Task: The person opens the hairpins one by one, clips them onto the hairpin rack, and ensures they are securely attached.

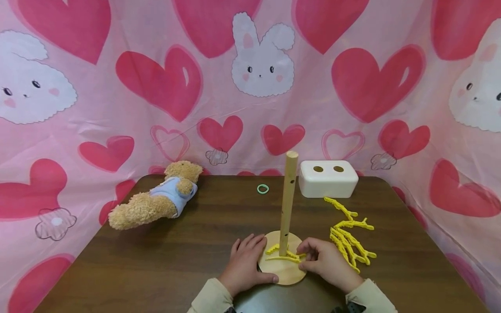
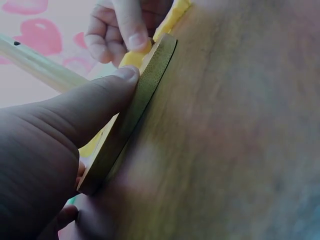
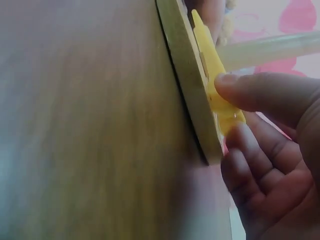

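My right hand (image 1: 328, 261) pinches a yellow branch-shaped piece (image 1: 284, 258) between thumb and fingers, low over the round wooden base (image 1: 287, 278). This piece lies in front of the wooden post (image 1: 288, 200), which rises upright from the base and has small dark holes along it. Part of a yellow piece also shows behind the post's foot. Around the left side of the base my left hand (image 1: 246, 265) lies with fingers extended, its thumb (image 2: 112, 90) pressing on the near rim. In the right wrist view, the yellow piece (image 3: 212, 62) runs along the base's top, right under my thumb.
Several yellow branch pieces (image 1: 350, 245) lie on the table to the right. Behind them stands a white box (image 1: 328, 184) with two round holes on top. A small green ring (image 1: 262, 189) lies further back, and a teddy bear (image 1: 168, 195) in a blue top lies at the left.
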Action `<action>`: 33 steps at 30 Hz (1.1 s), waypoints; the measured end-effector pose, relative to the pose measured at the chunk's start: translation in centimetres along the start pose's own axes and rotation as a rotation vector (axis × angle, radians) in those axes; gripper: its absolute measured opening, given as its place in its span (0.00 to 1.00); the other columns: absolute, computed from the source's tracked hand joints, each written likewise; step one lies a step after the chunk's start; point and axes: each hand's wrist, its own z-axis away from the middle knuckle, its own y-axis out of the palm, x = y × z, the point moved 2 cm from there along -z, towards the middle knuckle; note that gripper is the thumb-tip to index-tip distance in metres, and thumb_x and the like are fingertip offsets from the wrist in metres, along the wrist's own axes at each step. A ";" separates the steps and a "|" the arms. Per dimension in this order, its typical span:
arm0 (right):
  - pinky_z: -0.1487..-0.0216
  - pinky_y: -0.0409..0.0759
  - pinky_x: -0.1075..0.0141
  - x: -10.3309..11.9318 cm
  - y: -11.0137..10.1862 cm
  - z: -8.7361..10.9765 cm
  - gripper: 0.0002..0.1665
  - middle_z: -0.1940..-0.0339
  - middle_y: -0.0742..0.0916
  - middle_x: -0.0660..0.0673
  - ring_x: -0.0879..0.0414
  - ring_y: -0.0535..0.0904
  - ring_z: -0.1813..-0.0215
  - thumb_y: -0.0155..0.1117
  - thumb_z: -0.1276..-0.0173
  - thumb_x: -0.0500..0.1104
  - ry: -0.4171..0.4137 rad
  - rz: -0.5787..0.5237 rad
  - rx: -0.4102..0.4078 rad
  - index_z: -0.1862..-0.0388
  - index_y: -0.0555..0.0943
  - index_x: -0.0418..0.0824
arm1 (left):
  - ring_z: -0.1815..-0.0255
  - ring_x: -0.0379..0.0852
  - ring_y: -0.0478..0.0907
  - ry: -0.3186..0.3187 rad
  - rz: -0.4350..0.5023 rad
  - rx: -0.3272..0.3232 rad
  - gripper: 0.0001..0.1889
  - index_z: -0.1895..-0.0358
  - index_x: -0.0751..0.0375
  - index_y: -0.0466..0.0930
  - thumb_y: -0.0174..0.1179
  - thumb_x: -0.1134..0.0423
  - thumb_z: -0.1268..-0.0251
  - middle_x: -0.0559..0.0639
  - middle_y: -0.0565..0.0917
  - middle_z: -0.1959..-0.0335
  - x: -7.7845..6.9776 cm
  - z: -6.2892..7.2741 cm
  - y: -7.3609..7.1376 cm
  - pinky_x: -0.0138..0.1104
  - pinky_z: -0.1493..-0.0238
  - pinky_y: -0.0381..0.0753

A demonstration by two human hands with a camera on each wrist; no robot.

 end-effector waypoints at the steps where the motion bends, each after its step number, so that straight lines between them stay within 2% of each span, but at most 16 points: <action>1: 0.69 0.76 0.67 0.1 0.1 -0.1 0.15 0.69 0.83 0.51 0.58 0.75 0.69 0.80 0.44 0.43 0.007 -0.003 -0.002 0.59 0.84 0.44 | 0.24 0.59 0.59 0.001 0.003 0.000 0.55 0.25 0.59 0.66 0.70 0.29 0.54 0.52 0.68 0.26 0.0 0.1 0.0 0.64 0.29 0.50; 5: 0.72 0.73 0.67 0.3 0.7 0.1 0.16 0.73 0.80 0.50 0.56 0.74 0.71 0.80 0.44 0.43 0.044 -0.022 -0.010 0.59 0.84 0.44 | 0.23 0.59 0.58 -0.008 0.016 0.004 0.55 0.25 0.59 0.66 0.70 0.29 0.53 0.52 0.68 0.26 0.2 0.5 0.1 0.64 0.29 0.48; 8: 0.71 0.73 0.66 0.7 1.1 0.5 0.15 0.73 0.79 0.49 0.54 0.73 0.70 0.78 0.42 0.42 0.070 -0.038 -0.008 0.58 0.84 0.43 | 0.22 0.59 0.56 -0.036 0.020 0.033 0.56 0.24 0.58 0.65 0.69 0.27 0.53 0.52 0.67 0.25 0.2 1.0 -0.3 0.65 0.29 0.46; 12: 0.69 0.73 0.65 2.0 0.4 -0.1 0.13 0.72 0.80 0.48 0.52 0.74 0.68 0.76 0.39 0.41 0.059 -0.020 -0.044 0.56 0.84 0.45 | 0.20 0.57 0.52 -0.052 -0.008 0.061 0.57 0.22 0.57 0.61 0.68 0.27 0.51 0.51 0.62 0.22 -0.1 0.3 -2.5 0.63 0.26 0.42; 15: 0.67 0.73 0.64 3.2 -1.0 -1.0 0.14 0.69 0.81 0.48 0.52 0.74 0.66 0.75 0.37 0.42 0.000 0.011 -0.107 0.54 0.84 0.45 | 0.20 0.55 0.50 -0.027 -0.041 0.011 0.56 0.21 0.56 0.60 0.68 0.29 0.50 0.49 0.61 0.21 -0.6 -1.0 -4.4 0.59 0.25 0.40; 18: 0.66 0.74 0.65 3.8 -2.1 -0.7 0.14 0.66 0.82 0.48 0.51 0.74 0.65 0.74 0.36 0.43 -0.040 0.028 -0.165 0.52 0.83 0.44 | 0.19 0.54 0.49 -0.008 -0.058 -0.006 0.56 0.21 0.56 0.58 0.68 0.29 0.49 0.48 0.59 0.20 -1.1 -1.5 -5.4 0.58 0.24 0.39; 24: 0.67 0.73 0.67 3.4 -3.5 2.8 0.11 0.67 0.82 0.48 0.52 0.74 0.66 0.73 0.34 0.43 -0.055 0.085 -0.311 0.54 0.84 0.43 | 0.19 0.53 0.48 -0.025 -0.045 0.053 0.57 0.20 0.55 0.56 0.68 0.29 0.49 0.47 0.57 0.20 -1.9 0.3 -4.3 0.57 0.24 0.39; 28: 0.69 0.72 0.69 2.5 -4.9 4.7 0.12 0.64 0.83 0.48 0.53 0.72 0.66 0.71 0.32 0.46 0.008 0.109 -0.399 0.54 0.84 0.42 | 0.19 0.53 0.49 -0.029 -0.029 0.046 0.56 0.21 0.55 0.58 0.69 0.30 0.49 0.47 0.58 0.20 -2.0 1.4 -3.8 0.57 0.24 0.40; 33: 0.71 0.73 0.72 1.3 -6.6 6.6 0.16 0.61 0.83 0.45 0.53 0.72 0.64 0.69 0.30 0.48 0.110 0.104 -0.450 0.51 0.84 0.39 | 0.19 0.53 0.49 -0.045 -0.020 0.067 0.56 0.21 0.55 0.58 0.69 0.29 0.50 0.48 0.58 0.20 -2.0 2.4 -3.3 0.57 0.24 0.40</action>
